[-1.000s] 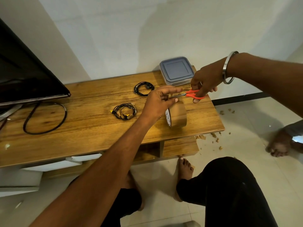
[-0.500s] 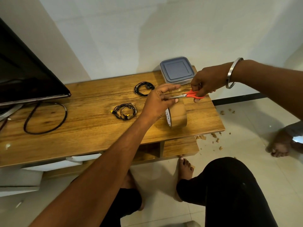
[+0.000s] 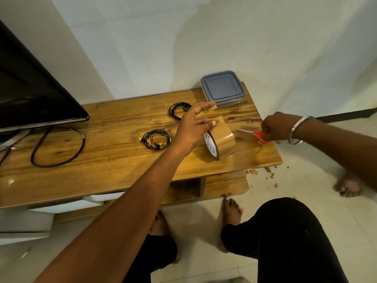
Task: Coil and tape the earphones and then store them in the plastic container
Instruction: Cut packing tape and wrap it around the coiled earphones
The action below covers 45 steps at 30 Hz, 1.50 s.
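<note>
While the scissors were up at the tape strip half a second ago, now the right hand [image 3: 274, 126] has come down to the right part of the wooden table [image 3: 114, 160], with its fingers curled round the orange handles of the scissors [image 3: 254, 134], whose blades lie low over the wood and point left toward the tape roll [image 3: 221, 142]. The left hand [image 3: 192, 127] has lifted away from the roll and hangs above the table with its fingers spread and straight; a small cut piece of brown tape [image 3: 212, 108] seems to stick at its upper fingertip, but I cannot tell this for sure. The roll stands on its edge just right of this hand, as before. Two coiled earphones lie where they were: one black coil [image 3: 177, 110] behind the hand, and another coil with yellow parts [image 3: 156, 138] to its left. The plastic container [image 3: 223, 88] is at the far right corner, its lid on.
</note>
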Motion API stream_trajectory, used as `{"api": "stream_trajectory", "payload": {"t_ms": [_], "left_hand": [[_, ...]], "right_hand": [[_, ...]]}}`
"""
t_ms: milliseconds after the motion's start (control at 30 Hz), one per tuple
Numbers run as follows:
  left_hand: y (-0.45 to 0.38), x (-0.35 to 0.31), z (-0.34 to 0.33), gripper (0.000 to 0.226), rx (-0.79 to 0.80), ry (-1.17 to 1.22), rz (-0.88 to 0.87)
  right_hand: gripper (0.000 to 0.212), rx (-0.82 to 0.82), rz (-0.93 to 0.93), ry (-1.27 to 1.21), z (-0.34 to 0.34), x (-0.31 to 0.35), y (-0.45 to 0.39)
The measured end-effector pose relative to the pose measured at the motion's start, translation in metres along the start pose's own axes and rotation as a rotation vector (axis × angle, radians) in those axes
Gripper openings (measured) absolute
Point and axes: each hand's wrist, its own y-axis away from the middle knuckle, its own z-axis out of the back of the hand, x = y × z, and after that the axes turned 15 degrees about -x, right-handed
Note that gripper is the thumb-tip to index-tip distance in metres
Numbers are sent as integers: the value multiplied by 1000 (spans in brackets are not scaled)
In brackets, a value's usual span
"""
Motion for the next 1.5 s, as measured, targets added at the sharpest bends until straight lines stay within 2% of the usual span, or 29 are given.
{"api": "stream_trajectory", "payload": {"t_ms": [267,333,400,467,500,567,600,700,767,900,1000,1267,1367,1500], "left_hand": [[1,3,1,54,-14,19,4],[1,4,1,54,-21,22,6],[1,5,1,53,-30,30,4],[1,5,2,53,-38,29,-3],[0,6,2,53,-44,21,-11],[-1,7,3,52,-59,6,-23],[-1,7,4,52,-68,-2,-26],[-2,10,7,51,-80,-18,-41],[-2,12,8,52,-86,-27,-47],[-1,11,7,54,-110,-45,-76],[-1,11,6,57,-129,-60,-87],[-2,18,5,60,-137,17,26],[-7,25,0,60,-193,25,69],[-9,39,-8,62,-260,-17,94]], "right_hand": [[37,131,-131,-40,-8,33,-5],[37,82,-146,-53,-10,32,-6],[37,-95,-163,-130,-11,33,-5],[30,-275,-154,-405,-10,40,-3],[27,-292,-137,-619,-9,45,0],[29,-172,-115,-1023,-5,57,9],[31,-93,-117,-1148,-4,63,13],[32,-5,-132,-1302,-9,67,19],[32,-16,-53,-1273,-13,65,19],[17,-45,48,-1208,-20,63,16],[24,-68,60,-1203,-22,61,14],[35,-72,166,-1158,-10,60,17],[36,-183,192,-1050,-4,59,15],[23,-379,293,-785,2,65,14]]}}
